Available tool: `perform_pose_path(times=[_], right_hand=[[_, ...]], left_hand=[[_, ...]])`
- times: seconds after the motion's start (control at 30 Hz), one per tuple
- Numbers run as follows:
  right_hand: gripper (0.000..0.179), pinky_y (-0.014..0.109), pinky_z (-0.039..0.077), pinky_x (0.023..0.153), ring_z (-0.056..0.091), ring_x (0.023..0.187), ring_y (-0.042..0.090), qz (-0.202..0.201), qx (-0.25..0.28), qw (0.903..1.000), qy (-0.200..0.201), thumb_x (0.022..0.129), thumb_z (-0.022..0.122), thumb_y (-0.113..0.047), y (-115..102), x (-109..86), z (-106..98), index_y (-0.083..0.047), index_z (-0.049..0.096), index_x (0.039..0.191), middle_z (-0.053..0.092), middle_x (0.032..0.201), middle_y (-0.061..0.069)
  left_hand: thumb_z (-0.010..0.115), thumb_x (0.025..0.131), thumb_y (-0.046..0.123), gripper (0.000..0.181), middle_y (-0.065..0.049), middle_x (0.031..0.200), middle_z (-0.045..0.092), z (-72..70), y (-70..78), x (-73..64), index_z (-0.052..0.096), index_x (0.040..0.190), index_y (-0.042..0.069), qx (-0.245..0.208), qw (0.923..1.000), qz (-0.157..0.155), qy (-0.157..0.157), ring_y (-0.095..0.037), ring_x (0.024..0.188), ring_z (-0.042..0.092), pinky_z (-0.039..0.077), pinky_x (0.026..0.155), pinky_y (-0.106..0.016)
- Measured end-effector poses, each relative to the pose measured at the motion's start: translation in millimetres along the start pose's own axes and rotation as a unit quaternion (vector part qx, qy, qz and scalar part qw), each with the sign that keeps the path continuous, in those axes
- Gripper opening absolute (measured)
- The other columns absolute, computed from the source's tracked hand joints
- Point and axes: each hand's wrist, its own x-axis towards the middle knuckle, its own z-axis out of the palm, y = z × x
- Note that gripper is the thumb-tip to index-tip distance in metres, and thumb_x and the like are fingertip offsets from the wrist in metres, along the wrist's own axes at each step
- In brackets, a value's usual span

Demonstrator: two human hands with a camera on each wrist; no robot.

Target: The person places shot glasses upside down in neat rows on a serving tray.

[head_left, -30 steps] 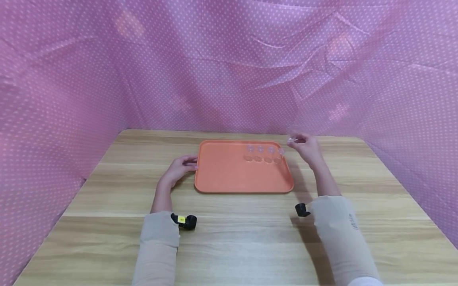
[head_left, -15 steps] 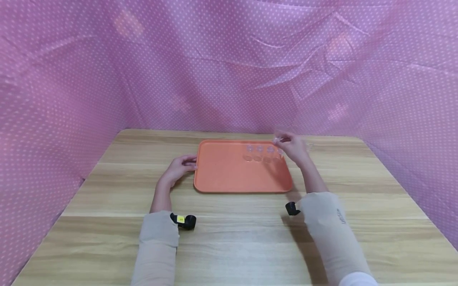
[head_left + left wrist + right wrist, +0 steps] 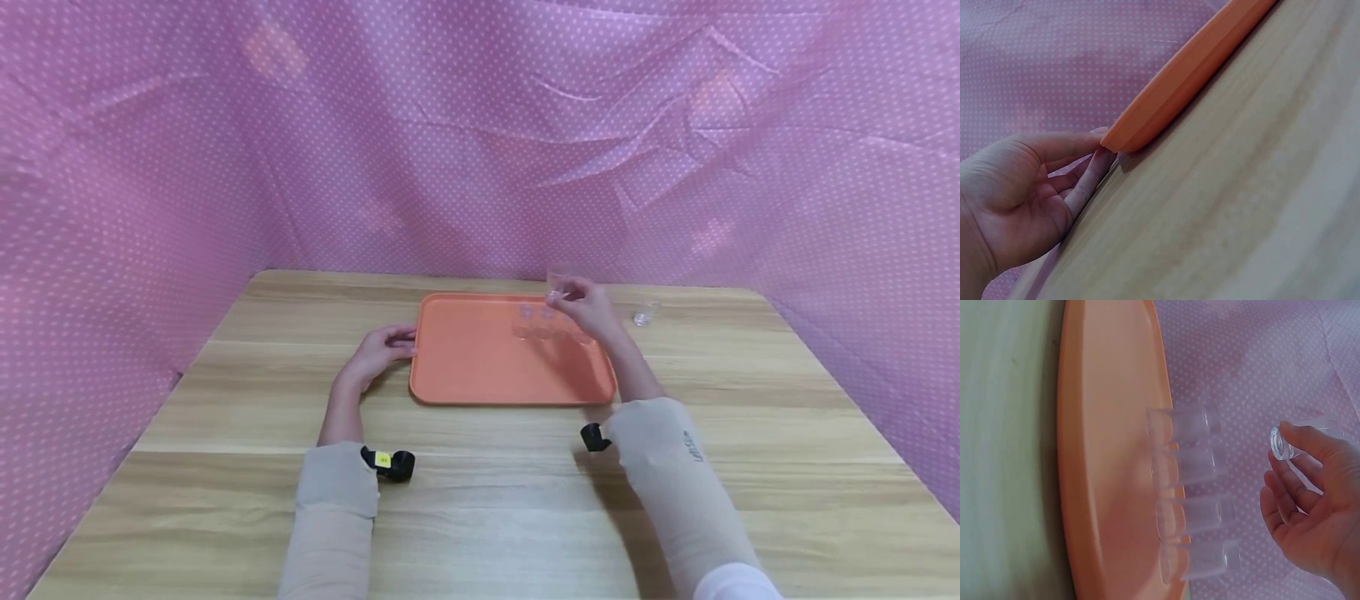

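Note:
My left hand (image 3: 371,357) holds the left edge of an orange tray (image 3: 472,358); the left wrist view shows the fingertips on the tray's corner rim (image 3: 1122,134). My right hand (image 3: 590,310) is raised over the tray's back right part. It pinches a clear shot glass (image 3: 1282,445) near its thick base, with the base down and the mouth up. Several clear shot glasses (image 3: 1200,515) stand upside down in a row on the tray's back right, below the held one. In the head view, the right hand partly covers the row.
Another clear shot glass (image 3: 644,315) stands upright on the wooden table (image 3: 480,500), to the right of the tray. A pink dotted cloth (image 3: 480,167) hangs around the table's back and sides. Black wrist cameras (image 3: 402,467) are strapped on both sleeves.
My right hand has moved left with the shot glass, from beside the tray to over its back right part. The shot glass on the table has come into sight. My left hand stays put.

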Motion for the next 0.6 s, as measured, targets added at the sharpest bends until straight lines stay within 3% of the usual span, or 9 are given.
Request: perform_pose_path(times=[0.1, 0.4, 0.6], right_hand=[[0.032, 0.029, 0.050, 0.069, 0.058, 0.081, 0.022, -0.019, 0.023, 0.9996, 0.000, 0.079, 0.072, -0.013, 2, 3.6, 8, 0.005, 0.062, 0.104, 0.061, 0.088, 0.011], [0.036, 0.024, 0.048, 0.073, 0.055, 0.092, 0.028, 0.026, 0.010, 0.9996, -0.006, 0.082, 0.067, -0.003, -10, 6.5, 28, 0.009, 0.051, 0.113, 0.058, 0.103, 0.020], [0.034, 0.024, 0.050, 0.070, 0.057, 0.087, 0.026, 0.015, 0.012, 0.9998, 0.005, 0.081, 0.069, -0.004, -13, 8.7, 37, 0.007, 0.055, 0.110, 0.061, 0.098, 0.018]], left_hand=[[0.060, 0.086, -0.003, 0.049, -0.025, 0.125, 0.049, 0.1, -0.1, 0.1, 0.042, 0.130, -0.010, 0.008, 1.0000, 0.002, 0.000, -0.030, 0.112, 0.048, 0.040, 0.095, -0.032], [0.061, 0.085, -0.004, 0.050, -0.026, 0.126, 0.048, 0.5, 0.0, -0.2, 0.041, 0.131, -0.010, -0.005, 1.0000, -0.002, -0.005, -0.033, 0.110, 0.050, 0.040, 0.095, -0.033], [0.061, 0.086, -0.001, 0.050, -0.023, 0.126, 0.049, -0.7, 0.4, -0.2, 0.042, 0.131, -0.007, 0.005, 1.0000, -0.006, -0.002, -0.031, 0.113, 0.048, 0.037, 0.098, -0.035]])
